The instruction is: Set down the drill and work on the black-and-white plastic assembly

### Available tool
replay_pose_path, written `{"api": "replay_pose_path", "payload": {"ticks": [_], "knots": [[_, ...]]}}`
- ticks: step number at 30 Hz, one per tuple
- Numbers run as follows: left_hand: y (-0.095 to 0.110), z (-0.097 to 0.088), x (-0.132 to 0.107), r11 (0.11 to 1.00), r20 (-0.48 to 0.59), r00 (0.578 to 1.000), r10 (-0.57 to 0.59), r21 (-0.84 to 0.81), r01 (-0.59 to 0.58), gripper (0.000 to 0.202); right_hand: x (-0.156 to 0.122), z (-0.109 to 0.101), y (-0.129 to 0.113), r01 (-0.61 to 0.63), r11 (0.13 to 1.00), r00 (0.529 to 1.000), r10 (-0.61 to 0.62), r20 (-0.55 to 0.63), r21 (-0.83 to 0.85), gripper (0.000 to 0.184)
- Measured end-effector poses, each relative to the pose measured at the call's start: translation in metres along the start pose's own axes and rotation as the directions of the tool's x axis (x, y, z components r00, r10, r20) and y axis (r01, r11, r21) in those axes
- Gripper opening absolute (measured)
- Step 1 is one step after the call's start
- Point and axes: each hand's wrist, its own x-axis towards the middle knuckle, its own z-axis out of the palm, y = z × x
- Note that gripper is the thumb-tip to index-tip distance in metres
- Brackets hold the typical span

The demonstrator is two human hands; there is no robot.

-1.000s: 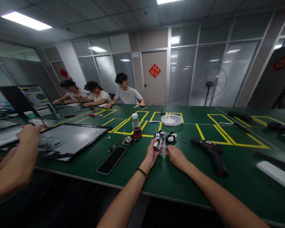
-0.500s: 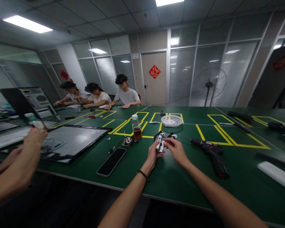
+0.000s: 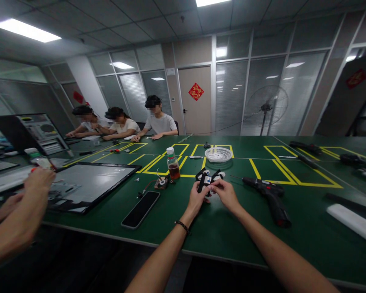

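My left hand (image 3: 196, 199) and my right hand (image 3: 227, 194) meet over the green table (image 3: 232, 232), both closed on a small black-and-white device (image 3: 206, 181) held just above the surface. A second small black-and-white part (image 3: 218, 175) lies right behind it on the table. A black phone (image 3: 140, 208) lies face up to the left of my left wrist. A black power screwdriver (image 3: 270, 195) lies to the right of my right hand.
A bottle of brown liquid (image 3: 172, 164) and a small wired part (image 3: 160, 183) stand left of centre; a white basket (image 3: 218, 154) sits farther back. A co-worker's hands (image 3: 38, 181) work at a large flat panel (image 3: 85, 180) at left. Three people sit at the far end.
My right hand rose from the table and joined my left on the small device. The device has turned in my grip. The co-worker's hands at left shifted slightly.
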Motion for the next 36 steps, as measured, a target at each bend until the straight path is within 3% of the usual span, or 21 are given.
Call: {"api": "replay_pose_path", "payload": {"ticks": [9, 20, 30, 36], "knots": [[0.005, 0.005, -0.003, 0.999, 0.074, 0.997, 0.029, 0.022, -0.031, 0.055, -0.001, -0.012, 0.004, -0.049, 0.987, 0.999, 0.047, 0.015, 0.155, 0.025], [-0.005, 0.005, 0.003, 1.0, 0.053, 0.998, -0.026, 0.006, 0.026, 0.048, 0.001, -0.016, 0.008, -0.033, 0.992, 0.996, 0.043, -0.078, 0.119, 0.028], [-0.013, 0.004, 0.008, 0.998, 0.033, 0.998, -0.061, 0.029, 0.06, 0.048, -0.001, -0.013, 0.011, -0.14, 0.939, 0.99, 0.143, 0.014, 0.316, 0.033], [-0.011, 0.004, 0.008, 0.998, 0.03, 0.998, -0.05, 0.034, 0.049, 0.049, -0.002, -0.013, 0.01, -0.123, 0.965, 0.992, 0.119, 0.034, 0.231, 0.031]]}}
